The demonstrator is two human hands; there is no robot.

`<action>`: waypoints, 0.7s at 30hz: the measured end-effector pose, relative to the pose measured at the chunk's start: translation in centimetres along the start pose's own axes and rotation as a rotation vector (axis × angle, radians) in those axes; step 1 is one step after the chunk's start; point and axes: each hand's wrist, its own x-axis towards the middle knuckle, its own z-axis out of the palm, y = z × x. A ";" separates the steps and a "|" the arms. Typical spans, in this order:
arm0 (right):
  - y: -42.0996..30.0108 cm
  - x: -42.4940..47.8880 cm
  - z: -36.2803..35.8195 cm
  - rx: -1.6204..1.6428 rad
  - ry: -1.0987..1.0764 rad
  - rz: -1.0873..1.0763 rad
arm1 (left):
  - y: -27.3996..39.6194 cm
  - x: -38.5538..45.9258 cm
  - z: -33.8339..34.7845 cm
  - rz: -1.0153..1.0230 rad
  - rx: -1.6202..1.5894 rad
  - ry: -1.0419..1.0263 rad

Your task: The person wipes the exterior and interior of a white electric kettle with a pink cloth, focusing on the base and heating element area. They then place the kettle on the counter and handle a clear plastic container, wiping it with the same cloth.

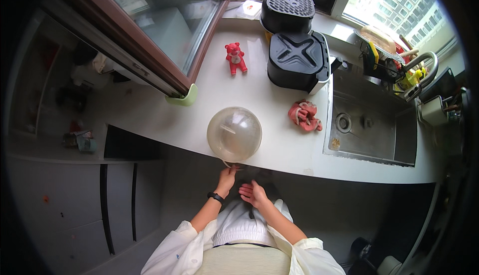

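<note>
A translucent, shiny round object (234, 134), a balloon or a domed lid, is at the front edge of the white countertop (277, 153). Just below it, my left hand (226, 179) pinches a thin pale strip (227, 164) that runs from its lower edge; the fingertips are partly hidden. My right hand (255, 193) is lower and to the right, palm turned up, fingers spread a little, holding nothing. Farther back on the counter lies a red bear figure (235, 58). To the right, a crumpled red cloth (305, 115) lies near the sink.
Two black air fryer baskets (297, 59) stand at the back, one behind the other. A steel sink (368, 140) with a curved faucet (426, 59) is at right, a loaded dish rack behind it. At left, an open brown-framed window (202, 59) juts over the counter, its corner in a green guard (187, 97).
</note>
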 end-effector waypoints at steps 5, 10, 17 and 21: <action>2.7 6.4 -1.0 0.486 0.065 -0.038 | 2.2 -3.6 -1.8 -0.090 -0.284 -0.215; 0.3 7.2 -5.0 1.011 0.154 -0.192 | 5.6 -5.1 -3.9 -0.156 -0.251 -0.251; 0.9 -5.3 -10.4 1.029 0.365 -0.555 | 6.1 -5.4 -4.7 -0.161 -0.174 -0.273; 1.2 -17.0 -5.7 0.774 0.590 -0.983 | 6.3 -5.4 -4.2 -0.139 -0.072 -0.252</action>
